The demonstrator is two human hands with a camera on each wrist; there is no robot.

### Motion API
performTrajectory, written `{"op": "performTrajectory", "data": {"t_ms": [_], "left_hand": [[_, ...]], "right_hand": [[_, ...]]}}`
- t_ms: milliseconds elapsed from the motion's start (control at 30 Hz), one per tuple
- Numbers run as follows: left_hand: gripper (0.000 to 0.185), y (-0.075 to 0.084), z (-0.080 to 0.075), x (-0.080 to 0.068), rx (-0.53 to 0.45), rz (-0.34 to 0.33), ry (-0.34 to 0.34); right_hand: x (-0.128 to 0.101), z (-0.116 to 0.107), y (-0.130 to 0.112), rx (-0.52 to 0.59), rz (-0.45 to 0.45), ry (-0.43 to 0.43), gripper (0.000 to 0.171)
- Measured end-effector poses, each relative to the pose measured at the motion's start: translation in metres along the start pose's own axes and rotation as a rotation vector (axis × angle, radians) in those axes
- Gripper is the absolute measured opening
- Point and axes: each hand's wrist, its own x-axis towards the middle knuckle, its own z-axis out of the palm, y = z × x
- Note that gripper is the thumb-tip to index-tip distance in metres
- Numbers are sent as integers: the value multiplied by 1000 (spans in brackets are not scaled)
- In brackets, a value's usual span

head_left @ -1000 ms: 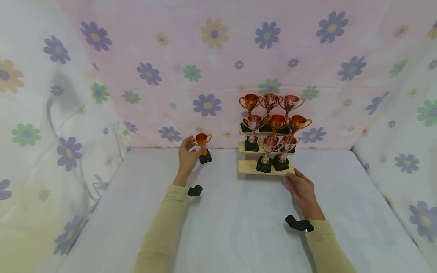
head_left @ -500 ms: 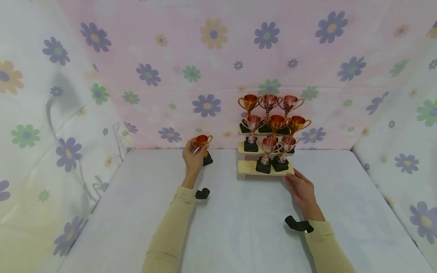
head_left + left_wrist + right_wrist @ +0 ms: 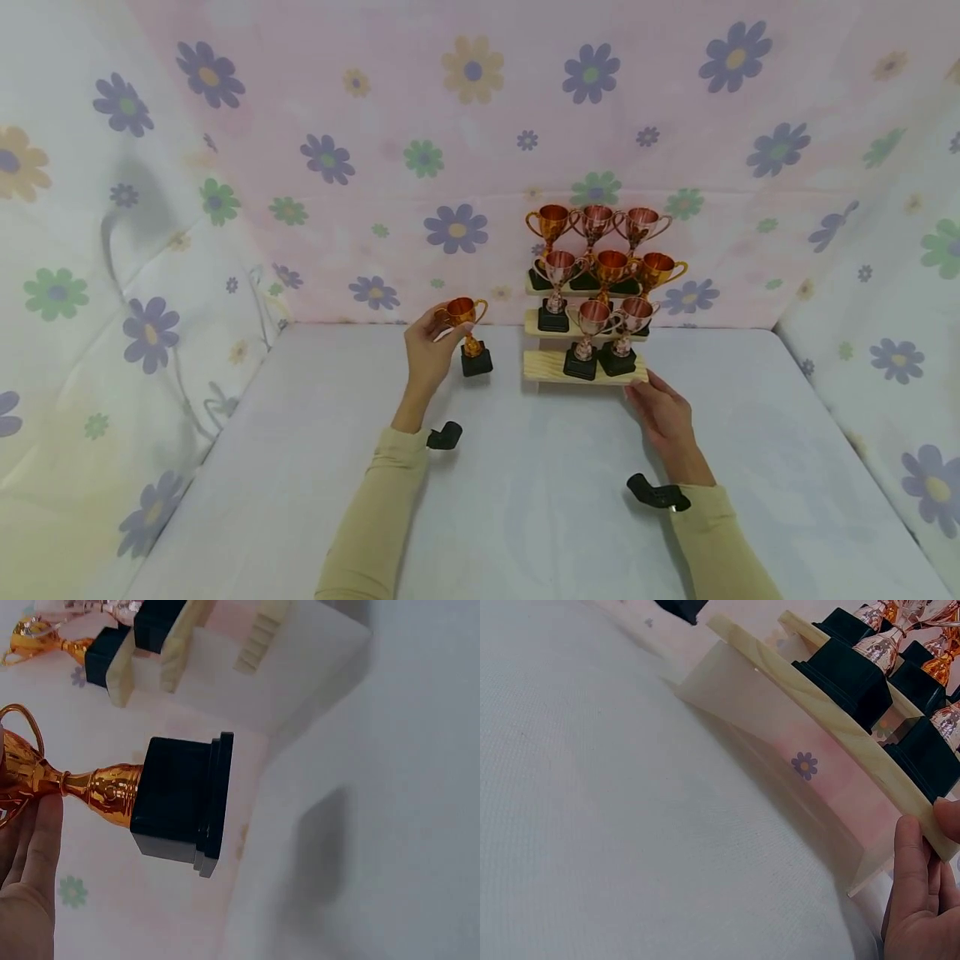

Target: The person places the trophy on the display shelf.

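My left hand (image 3: 444, 323) pinches the cup of a small gold trophy (image 3: 465, 315) with a black base (image 3: 476, 362), just left of a stepped wooden stand (image 3: 542, 367). In the left wrist view the trophy (image 3: 112, 791) hangs slightly above the table beside my fingers (image 3: 34, 855). Several copper and gold trophies (image 3: 600, 267) fill the stand's three steps. My right hand (image 3: 647, 388) holds the stand's front right corner. In the right wrist view its fingers (image 3: 915, 892) lie under the lowest step (image 3: 810, 712) and the thumb sits on top.
A white cloth covers the table (image 3: 525, 500). Floral fabric (image 3: 375, 167) walls in the back and both sides. The stand stands close to the back wall, right of centre. A black strap clip sits at each wrist.
My left hand has carried the gold trophy rightward, closer to the stand. The right hand and the stand have stayed put.
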Motion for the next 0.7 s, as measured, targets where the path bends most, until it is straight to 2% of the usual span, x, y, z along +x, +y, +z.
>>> {"op": "performTrajectory", "data": {"t_ms": [133, 267, 467, 700], "left_hand": [[40, 17, 20, -5, 2, 42, -87], [39, 22, 41, -11, -3, 64, -173], [42, 16, 66, -18, -5, 73, -208], [43, 12, 82, -15, -30, 85, -222]], "right_hand": [[0, 0, 0, 14, 9, 3, 68], [1, -1, -1, 16, 11, 1, 68], [2, -2, 0, 19, 13, -6, 69], [4, -3, 0, 9, 8, -10, 69]]}}
